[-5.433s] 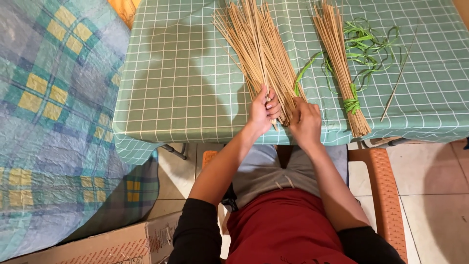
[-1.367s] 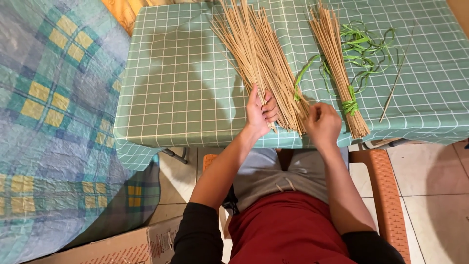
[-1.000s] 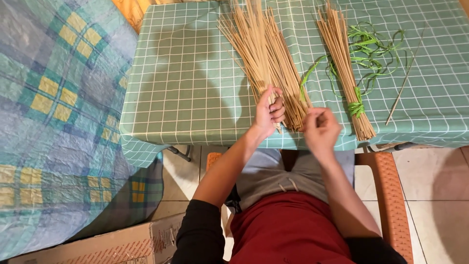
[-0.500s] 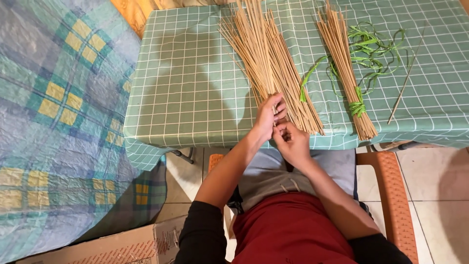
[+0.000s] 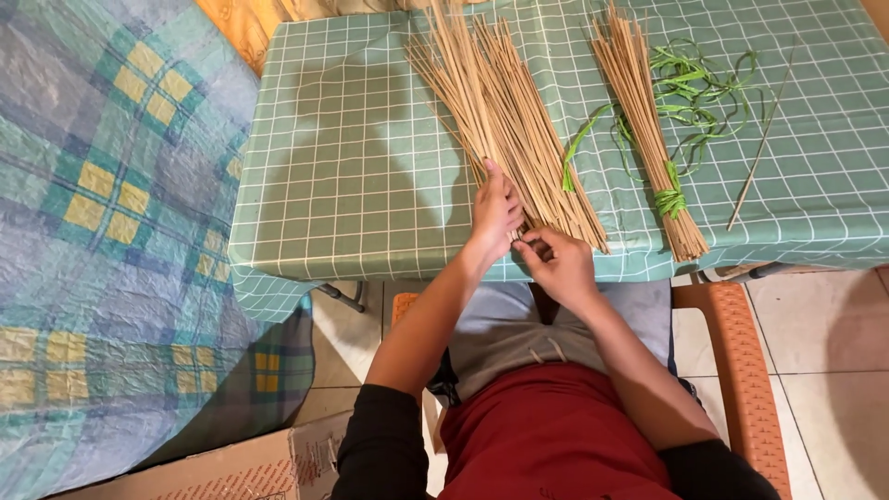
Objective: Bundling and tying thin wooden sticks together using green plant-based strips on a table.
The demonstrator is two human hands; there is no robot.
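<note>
While left hand (image 5: 494,211) fingers clamp loose sticks (image 5: 500,111), right hand (image 5: 558,264) fingers pinch stick ends

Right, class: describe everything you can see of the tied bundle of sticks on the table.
The tied bundle of sticks is thin, pale tan, straw-like stalks bound near its lower end by a green strip knotted round it. It lies flat and slanted on the green checked tablecloth, its lower end near the table's front edge, over loose green strips. Neither hand touches it.
</note>
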